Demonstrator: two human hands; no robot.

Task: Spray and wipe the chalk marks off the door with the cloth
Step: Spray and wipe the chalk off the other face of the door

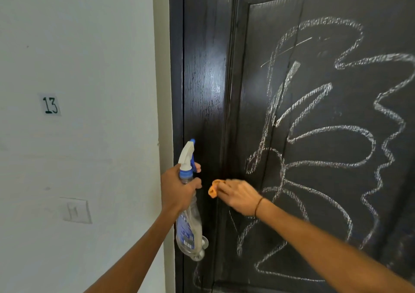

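1. The dark door [205,85] filled the right of the view, and every place below is told from it.
2. White chalk marks [325,135] looped across the door's recessed panel, from high up down to near its lower edge, all to the right of both hands.
3. The left hand [177,186] was wrapped round the neck of the spray bottle [187,214], fingers curled tight, at the door's left edge beside the frame.
4. The bottle stood nearly upright, white and blue trigger head on top with the nozzle pointing up toward the door, clear body hanging below the fist.
5. Low down, the bottle's base lay in front of a silvery door handle [203,247].
6. The right hand [238,196] was bunched on the orange cloth [213,189], fingers curled over it so only a small fold showed at the fingertips.
7. That cloth sat against the door's plain left stile, just beside the bottle hand and just left of the nearest chalk loops.
8. A thin dark band [258,206] circled the right wrist.
9. Left of the door, the white wall [78,45] carried a label reading 13 [50,105], and below it a light switch [76,210].
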